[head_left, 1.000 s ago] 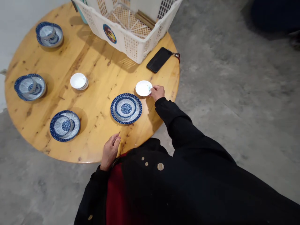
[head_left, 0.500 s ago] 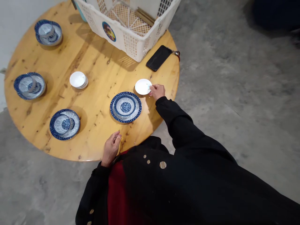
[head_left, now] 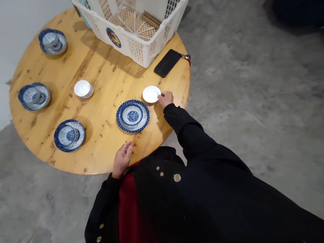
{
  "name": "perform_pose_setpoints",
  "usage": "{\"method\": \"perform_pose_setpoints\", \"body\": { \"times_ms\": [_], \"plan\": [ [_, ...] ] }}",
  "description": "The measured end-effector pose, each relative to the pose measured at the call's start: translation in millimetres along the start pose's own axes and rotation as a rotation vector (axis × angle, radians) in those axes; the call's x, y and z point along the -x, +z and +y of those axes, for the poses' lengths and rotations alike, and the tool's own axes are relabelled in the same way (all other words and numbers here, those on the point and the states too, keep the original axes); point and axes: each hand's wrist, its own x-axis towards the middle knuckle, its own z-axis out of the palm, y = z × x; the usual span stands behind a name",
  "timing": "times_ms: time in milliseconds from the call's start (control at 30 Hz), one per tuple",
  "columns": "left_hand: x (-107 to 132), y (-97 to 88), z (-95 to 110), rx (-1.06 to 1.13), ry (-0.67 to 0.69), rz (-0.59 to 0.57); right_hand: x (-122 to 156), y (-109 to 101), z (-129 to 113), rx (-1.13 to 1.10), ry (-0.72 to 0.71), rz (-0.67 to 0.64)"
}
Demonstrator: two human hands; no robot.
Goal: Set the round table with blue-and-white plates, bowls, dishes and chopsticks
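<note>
My right hand (head_left: 166,98) pinches the right rim of a small white saucer (head_left: 151,93), fingers closed on it, low over the table or touching it; I cannot tell which. Just below and left of the saucer sits a blue-and-white plate (head_left: 133,128) with a smaller patterned dish (head_left: 132,116) on it. At the near table edge, my left hand (head_left: 123,157) rests with loosely bent fingers, thumb a little apart and nothing visibly held. It lies below the plate without touching it.
A round wooden table (head_left: 101,152) carries a white plastic basket (head_left: 134,50), a black phone (head_left: 168,63) with a strap, and stacked white dishes (head_left: 82,88). Blue-and-white bowl-and-plate sets stand along the left: a near one (head_left: 69,135), a middle one (head_left: 34,97) and a far one (head_left: 53,42).
The camera view has shifted slightly, so the tableware appears moved a little. My right hand keeps its pinch on the saucer, and my left hand stays at the table edge.
</note>
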Motion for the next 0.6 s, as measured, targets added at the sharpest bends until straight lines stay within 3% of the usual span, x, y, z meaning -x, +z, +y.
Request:
{"method": "perform_pose_setpoints", "body": {
  "times_ms": [133,600],
  "plan": [
    [2.4,3.2,2.8,0.004,-0.005,0.024,3.4,-3.1,-1.1,-0.046,0.049,0.014],
    [10.4,16.2,2.0,-0.046,-0.030,0.026,15.4,-18.9,2.7,0.007,-0.007,0.046]
  ]
}}
